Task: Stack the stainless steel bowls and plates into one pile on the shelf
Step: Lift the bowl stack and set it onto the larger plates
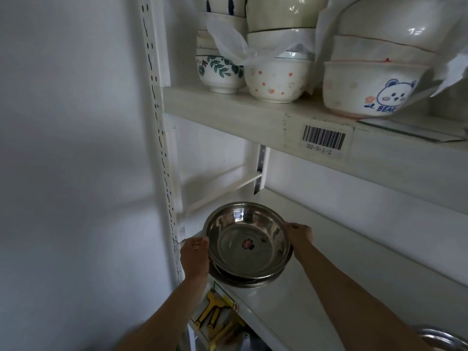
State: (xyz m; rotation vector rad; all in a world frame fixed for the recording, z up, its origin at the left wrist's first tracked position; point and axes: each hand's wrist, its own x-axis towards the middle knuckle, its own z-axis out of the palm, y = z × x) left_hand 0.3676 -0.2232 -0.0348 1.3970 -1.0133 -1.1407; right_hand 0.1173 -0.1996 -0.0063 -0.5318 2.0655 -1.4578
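- Steel bowl (247,239), the landmark for all that follows, sits on top of the pile (243,276) of flatter steel pieces at the left end of the lower shelf (316,287), hard by the slotted white upright (162,153).
- Left hand (195,257) holds the bowl's left rim with fingers curled over the edge; right hand (298,233) pinches the right rim, fingers bent around it.
- Bowl looks slightly tilted and not quite centred over the pieces beneath, so my judgement is that it is being seated or squared up.
- To do that well: keep both rims level, lower evenly, nudge until its edge lines up with the rims below, and let go only once it sits without rocking.
- Right of the bowl and much nearer the camera, 1 more steel rim (440,338) shows at the picture's bottom corner; probably it belongs in the pile too.
- Above the bowl, the upper shelf (228,107) carries patterned ceramic bowls (276,77) partly wrapped in plastic, with a barcode label (324,138) on its front edge.
- Hard to make out: how many pieces lie under the bowl, since only 2 or 3 dark edges show; the corner rim is cut off; a small sticker (248,244) inside the bowl is unreadable; the yellow items (215,317) below are dim.
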